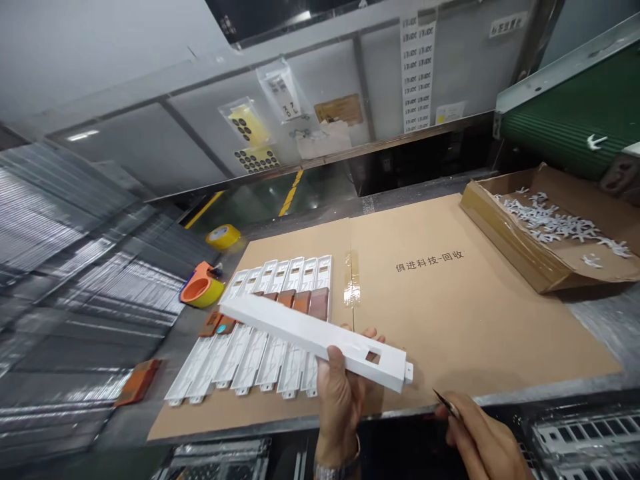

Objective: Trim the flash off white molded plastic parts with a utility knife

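Note:
A long white plastic housing [305, 330] with a small square window near its right end lies across my left hand [343, 387]. The thumb presses on its near side and the fingers reach underneath. Below and to the right, my right hand [483, 433] pinches a thin, dark, pointed blade [447, 404], its tip toward the housing but apart from it. Its handle is hidden in the fingers. Behind the held part, several similar white housings [243, 360] lie side by side on a cardboard sheet [415, 313], with reddish-brown blocks [319, 303] resting across them.
An open cardboard box [530, 267] of small white branched pieces [555, 223] stands at the right, beside a green conveyor belt [575, 120]. Yellow tape [223, 236], an orange tape dispenser [203, 288] and a loose brown block [139, 382] sit left. White parts [585, 427] fill the lower right.

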{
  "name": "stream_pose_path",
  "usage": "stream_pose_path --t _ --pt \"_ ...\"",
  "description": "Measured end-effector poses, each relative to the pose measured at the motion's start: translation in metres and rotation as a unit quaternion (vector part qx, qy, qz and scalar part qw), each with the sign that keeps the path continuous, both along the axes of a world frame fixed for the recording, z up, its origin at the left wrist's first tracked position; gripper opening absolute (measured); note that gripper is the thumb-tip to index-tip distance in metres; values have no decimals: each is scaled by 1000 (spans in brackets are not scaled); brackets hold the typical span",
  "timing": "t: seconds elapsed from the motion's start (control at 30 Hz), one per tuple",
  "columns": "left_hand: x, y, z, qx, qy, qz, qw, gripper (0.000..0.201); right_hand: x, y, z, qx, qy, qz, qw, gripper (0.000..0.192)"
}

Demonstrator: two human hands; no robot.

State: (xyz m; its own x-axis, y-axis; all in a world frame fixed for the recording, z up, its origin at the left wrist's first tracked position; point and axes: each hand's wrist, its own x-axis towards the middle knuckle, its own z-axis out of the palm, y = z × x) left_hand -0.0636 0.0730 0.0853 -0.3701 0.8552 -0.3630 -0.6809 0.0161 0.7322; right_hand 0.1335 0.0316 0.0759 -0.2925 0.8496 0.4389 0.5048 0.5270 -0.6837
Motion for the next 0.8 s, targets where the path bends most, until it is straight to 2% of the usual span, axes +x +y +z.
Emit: stream_pose_path --t 0.1,0.2,0.43,0.6,0.8 --pt "8 -2 5 16 88 81 993 64 0 2 -14 73 -63 -32 995 31" --pt "15 -2 11 23 124 115 985 64 -3 0 -24 76 -109 -38 990 36" --pt "20 -2 16 10 146 136 980 60 -8 -1 -29 104 -123 -46 986 33" --pt "22 -3 18 16 150 128 980 57 -8 -1 -30 107 -130 -47 985 30" --pt "22 -3 20 12 152 134 979 63 -9 -1 -30 112 -141 -52 982 30"
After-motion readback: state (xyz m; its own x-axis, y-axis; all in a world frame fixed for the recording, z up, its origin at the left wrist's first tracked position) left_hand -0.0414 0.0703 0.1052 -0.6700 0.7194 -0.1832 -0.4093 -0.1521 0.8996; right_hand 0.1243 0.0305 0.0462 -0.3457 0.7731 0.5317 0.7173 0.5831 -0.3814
